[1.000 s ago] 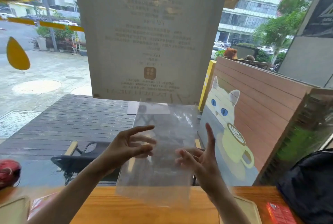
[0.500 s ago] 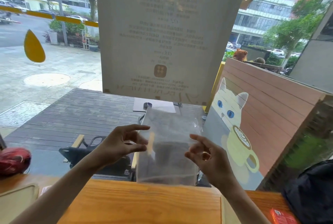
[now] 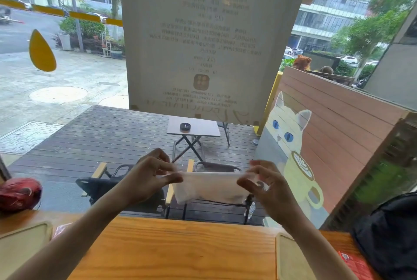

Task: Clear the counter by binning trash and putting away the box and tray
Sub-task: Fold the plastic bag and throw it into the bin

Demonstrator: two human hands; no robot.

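Plastic bag (image 3: 211, 187) held folded above wooden counter (image 3: 171, 250), between both hands.

Translucent, folded into a short horizontal band, suspended in the air over the counter's far edge, in front of the window. Left hand (image 3: 149, 178) pinching the bag's left end, fingers curled, thumb and fingertips closed on the film. Right hand (image 3: 264, 186) pinching the right end likewise, fingers curled round the edge. Pale tray (image 3: 24, 248) lying on the counter at far left, partly cut off by the frame; second pale tray (image 3: 291, 259) at right, under the right forearm. Red box (image 3: 354, 265) flat on the counter just beside that tray, touching a black backpack (image 3: 392, 237) at the right edge. Red crumpled item (image 3: 19, 194) resting at the counter's far left; nature not discernible.
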